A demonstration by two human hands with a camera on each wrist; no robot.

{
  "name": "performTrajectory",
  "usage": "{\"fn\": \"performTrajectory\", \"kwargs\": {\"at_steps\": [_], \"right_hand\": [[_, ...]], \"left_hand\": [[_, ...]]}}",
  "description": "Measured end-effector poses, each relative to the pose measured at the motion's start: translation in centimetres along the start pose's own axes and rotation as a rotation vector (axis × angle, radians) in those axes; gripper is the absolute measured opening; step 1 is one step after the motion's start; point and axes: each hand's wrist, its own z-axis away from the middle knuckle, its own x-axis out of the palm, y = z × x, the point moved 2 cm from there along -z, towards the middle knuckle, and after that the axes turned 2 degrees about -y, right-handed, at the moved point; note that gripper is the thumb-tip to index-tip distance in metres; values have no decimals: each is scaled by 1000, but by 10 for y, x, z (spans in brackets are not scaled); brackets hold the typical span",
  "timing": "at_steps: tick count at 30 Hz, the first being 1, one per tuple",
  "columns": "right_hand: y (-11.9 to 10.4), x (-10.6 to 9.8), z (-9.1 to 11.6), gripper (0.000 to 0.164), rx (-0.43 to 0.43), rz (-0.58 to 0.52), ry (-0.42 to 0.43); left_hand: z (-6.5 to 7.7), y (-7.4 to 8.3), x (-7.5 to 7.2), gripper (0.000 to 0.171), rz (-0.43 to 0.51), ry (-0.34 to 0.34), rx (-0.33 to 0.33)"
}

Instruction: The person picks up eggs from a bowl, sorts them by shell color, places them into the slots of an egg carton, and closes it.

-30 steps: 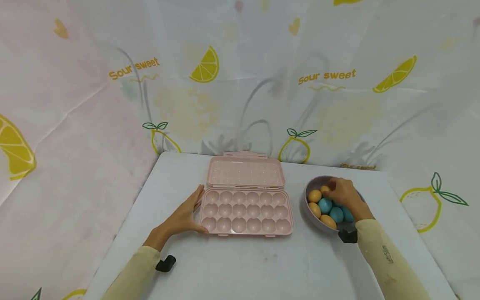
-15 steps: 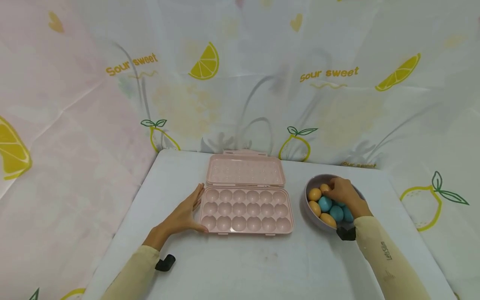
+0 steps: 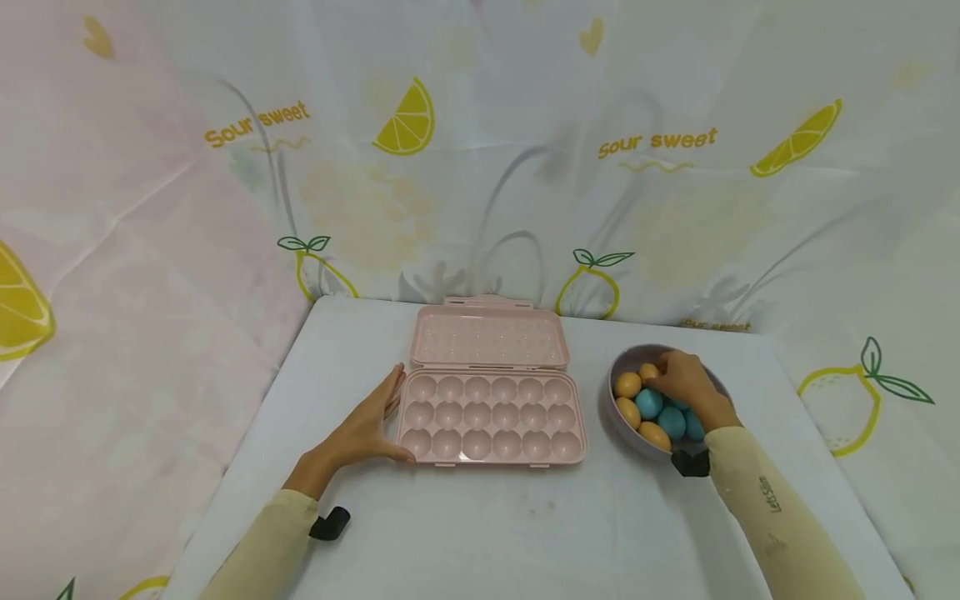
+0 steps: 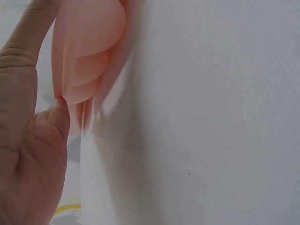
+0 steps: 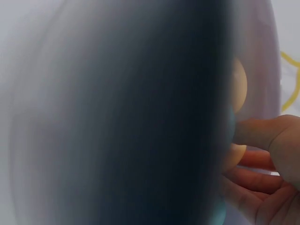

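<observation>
A pink plastic egg box lies unfolded on the table, its lid (image 3: pixel 489 335) laid back behind the tray half (image 3: pixel 491 461). The tray's round hollows hold nothing. My left hand (image 3: pixel 366 430) is at the tray's left end, thumb at the front corner and straight fingers along the side. In the left wrist view, the thumb and palm (image 4: pixel 35 159) are beside the tray's underside. On the right, a greyish-purple bowl (image 3: pixel 619 429) holds several yellow and blue eggs (image 3: pixel 648 403). My right hand (image 3: pixel 686 383) reaches into it, pinching a yellow egg (image 3: pixel 648 372) near the back; its fingertips are partly hidden.
The white-covered table (image 3: pixel 480 533) meets a lemon-printed cloth (image 3: pixel 487 192) close behind the lid. More cloth hangs at the left. A dark blurred shape (image 5: pixel 154 112) blocks much of the right wrist view.
The head view has shifted slightly. Both hands stay in place, the left at the egg box and the right in the bowl. The eggs keep their places.
</observation>
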Motion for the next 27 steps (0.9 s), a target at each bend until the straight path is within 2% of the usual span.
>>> {"fn": "performTrajectory", "kwargs": {"at_steps": [5, 12, 15, 19, 23, 27], "right_hand": [[-1, 0, 0, 35, 7, 12, 8], [0, 0, -1, 37, -7, 31, 31], [0, 0, 0, 36, -3, 31, 43], [0, -2, 2, 27, 0, 22, 52], [-1, -5, 3, 20, 0, 3, 49], [-4, -10, 3, 20, 5, -11, 44]], "left_hand": [[0, 1, -1, 132, -30, -4, 3], [1, 2, -1, 132, -23, -4, 6], [1, 3, -1, 132, -30, -10, 8], [1, 4, -2, 132, -37, -16, 15], [1, -2, -1, 133, -25, -9, 5], [-1, -17, 2, 136, -45, -8, -13]]}}
